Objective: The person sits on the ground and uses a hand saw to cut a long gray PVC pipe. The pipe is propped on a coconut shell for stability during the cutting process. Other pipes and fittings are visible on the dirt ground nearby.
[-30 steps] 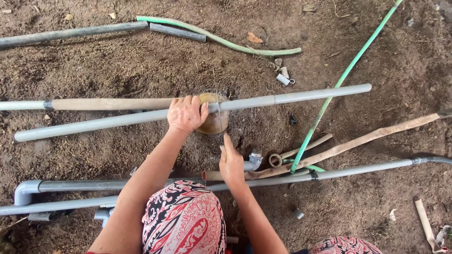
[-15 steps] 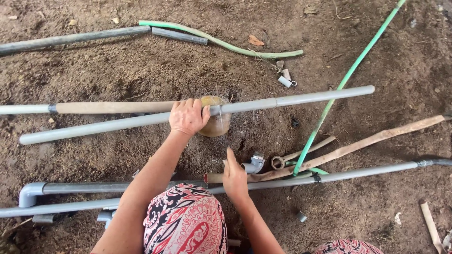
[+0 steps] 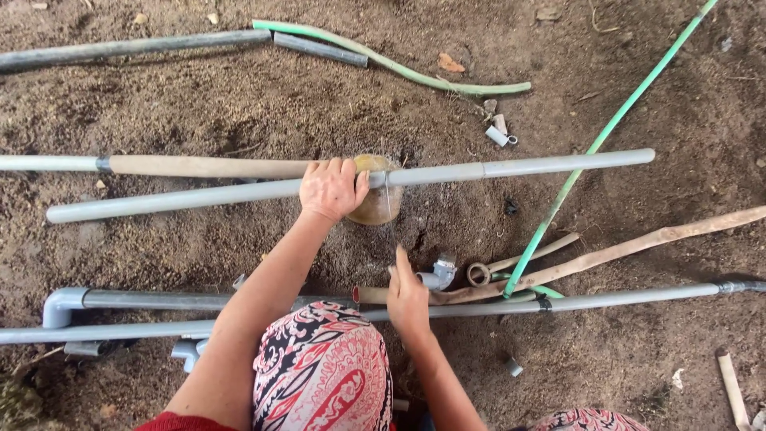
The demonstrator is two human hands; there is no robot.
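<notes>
An outdoor work yard: bare brown soil (image 3: 239, 104) everywhere, with grey plastic pipes (image 3: 519, 166), green hoses (image 3: 606, 136) and wooden sticks (image 3: 638, 243) lying on it.

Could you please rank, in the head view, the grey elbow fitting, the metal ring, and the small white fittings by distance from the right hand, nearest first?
1. Grey elbow fitting: just right of the right hand, by the fingertips.
2. Metal ring: a little farther right, on the soil beside the wooden stick.
3. Small white fittings: far up, beyond the long grey pipe.
</notes>
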